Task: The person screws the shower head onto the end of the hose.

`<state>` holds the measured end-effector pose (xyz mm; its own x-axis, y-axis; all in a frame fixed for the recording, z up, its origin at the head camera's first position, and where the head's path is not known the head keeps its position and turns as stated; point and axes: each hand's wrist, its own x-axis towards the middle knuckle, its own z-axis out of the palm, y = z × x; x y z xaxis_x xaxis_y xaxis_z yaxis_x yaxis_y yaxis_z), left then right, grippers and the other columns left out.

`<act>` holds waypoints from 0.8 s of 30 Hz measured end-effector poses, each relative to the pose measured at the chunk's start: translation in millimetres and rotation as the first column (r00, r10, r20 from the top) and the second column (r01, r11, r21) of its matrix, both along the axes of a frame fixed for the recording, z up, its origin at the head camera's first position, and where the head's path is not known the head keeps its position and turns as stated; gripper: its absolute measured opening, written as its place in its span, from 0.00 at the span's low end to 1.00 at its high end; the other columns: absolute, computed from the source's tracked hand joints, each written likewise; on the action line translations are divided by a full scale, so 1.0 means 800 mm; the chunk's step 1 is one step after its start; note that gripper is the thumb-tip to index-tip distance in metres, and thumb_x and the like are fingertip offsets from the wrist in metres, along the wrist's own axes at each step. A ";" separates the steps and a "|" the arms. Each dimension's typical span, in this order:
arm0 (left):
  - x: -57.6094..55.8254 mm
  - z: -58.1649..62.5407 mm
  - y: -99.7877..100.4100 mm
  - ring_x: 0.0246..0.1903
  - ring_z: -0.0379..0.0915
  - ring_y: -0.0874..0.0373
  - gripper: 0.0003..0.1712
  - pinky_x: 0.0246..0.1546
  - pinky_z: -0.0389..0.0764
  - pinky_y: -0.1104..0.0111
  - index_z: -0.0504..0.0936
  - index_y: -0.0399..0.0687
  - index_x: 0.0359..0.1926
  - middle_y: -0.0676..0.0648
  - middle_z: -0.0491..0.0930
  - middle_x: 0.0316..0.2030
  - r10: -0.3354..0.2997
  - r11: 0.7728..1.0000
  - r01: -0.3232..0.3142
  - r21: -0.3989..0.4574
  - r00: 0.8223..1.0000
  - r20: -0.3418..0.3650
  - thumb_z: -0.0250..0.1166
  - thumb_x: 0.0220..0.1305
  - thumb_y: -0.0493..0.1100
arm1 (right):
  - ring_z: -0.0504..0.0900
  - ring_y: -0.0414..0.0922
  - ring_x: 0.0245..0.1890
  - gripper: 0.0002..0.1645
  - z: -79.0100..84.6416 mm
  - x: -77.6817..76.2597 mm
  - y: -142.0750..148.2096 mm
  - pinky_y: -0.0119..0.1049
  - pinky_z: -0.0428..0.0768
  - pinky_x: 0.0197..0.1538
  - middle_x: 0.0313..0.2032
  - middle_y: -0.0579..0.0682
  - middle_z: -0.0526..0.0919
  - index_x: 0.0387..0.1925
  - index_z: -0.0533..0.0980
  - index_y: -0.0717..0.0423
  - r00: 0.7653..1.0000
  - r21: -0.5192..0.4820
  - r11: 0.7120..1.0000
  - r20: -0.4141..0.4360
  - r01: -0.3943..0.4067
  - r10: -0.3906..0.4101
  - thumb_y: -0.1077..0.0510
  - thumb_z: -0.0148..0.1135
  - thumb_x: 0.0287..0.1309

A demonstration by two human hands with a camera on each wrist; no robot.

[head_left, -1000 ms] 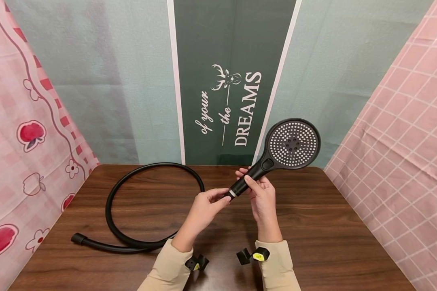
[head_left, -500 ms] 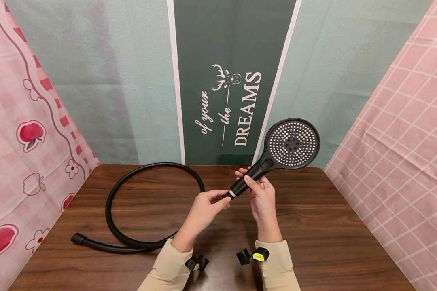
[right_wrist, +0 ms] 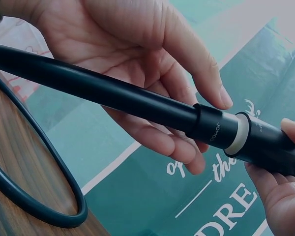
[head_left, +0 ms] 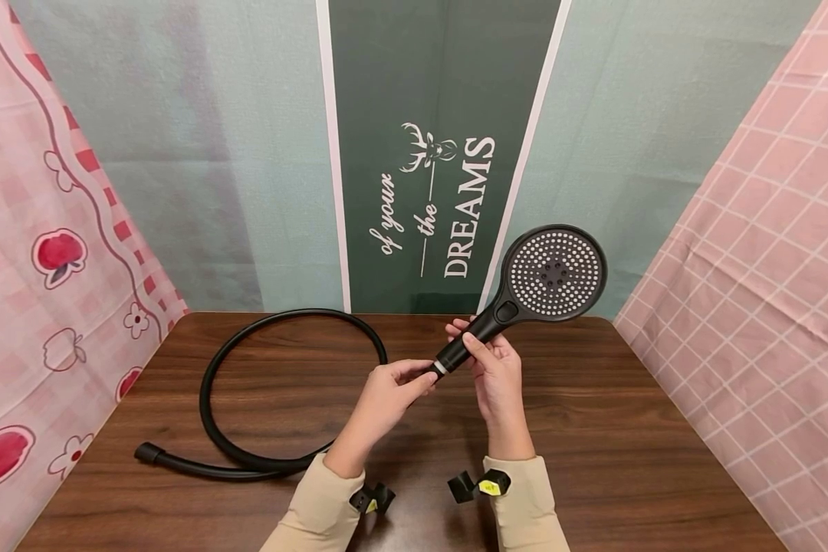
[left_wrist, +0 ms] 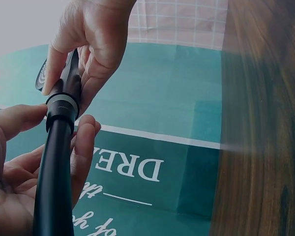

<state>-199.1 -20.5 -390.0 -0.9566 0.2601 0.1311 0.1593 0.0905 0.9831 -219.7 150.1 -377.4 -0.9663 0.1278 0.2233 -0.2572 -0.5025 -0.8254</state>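
Note:
A black handheld shower head (head_left: 555, 272) with pale nozzles tilts up to the right above the table. My right hand (head_left: 498, 383) holds it by the handle, thumb in front and fingers behind. The end of a black hose (head_left: 210, 399) meets the bottom of the handle. There my left hand (head_left: 386, 395) grips the hose's connector nut (right_wrist: 208, 125), its thumb on top and its fingers underneath in the right wrist view. A white ring (right_wrist: 239, 133) shows between nut and handle. How far the nut is threaded on cannot be seen.
The hose lies in a wide loop on the brown wooden table (head_left: 593, 429), its free end fitting (head_left: 149, 453) at the left. A green cloth with lettering (head_left: 448, 153) hangs behind the table. Pink patterned cloths stand at both sides.
My left fingers shift very slightly at the connector nut. The shower head, the right hand and the hose loop keep their places.

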 end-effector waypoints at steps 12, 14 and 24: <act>-0.001 -0.001 -0.001 0.38 0.85 0.53 0.18 0.45 0.85 0.58 0.83 0.36 0.53 0.37 0.87 0.38 -0.027 0.999 0.027 -0.027 1.000 -0.015 0.64 0.69 0.44 | 0.88 0.42 0.45 0.11 -0.001 0.000 0.000 0.37 0.82 0.55 0.42 0.48 0.89 0.48 0.74 0.57 1.000 -0.008 1.000 -0.012 -0.009 0.009 0.70 0.55 0.67; -0.001 -0.001 0.000 0.38 0.85 0.53 0.18 0.46 0.85 0.55 0.84 0.35 0.52 0.37 0.87 0.37 -0.025 0.999 0.025 -0.022 1.000 -0.016 0.64 0.68 0.44 | 0.88 0.42 0.45 0.11 -0.001 -0.001 0.000 0.37 0.82 0.56 0.42 0.48 0.88 0.48 0.74 0.57 1.000 -0.012 1.000 -0.013 -0.014 0.013 0.70 0.55 0.67; 0.001 0.002 -0.001 0.38 0.85 0.53 0.18 0.44 0.85 0.59 0.84 0.36 0.53 0.38 0.87 0.37 -0.013 0.999 0.012 -0.030 1.000 -0.028 0.65 0.68 0.44 | 0.87 0.42 0.49 0.13 -0.004 -0.003 0.004 0.40 0.79 0.60 0.44 0.48 0.88 0.49 0.75 0.55 0.995 -0.073 0.993 -0.041 -0.095 0.092 0.71 0.52 0.69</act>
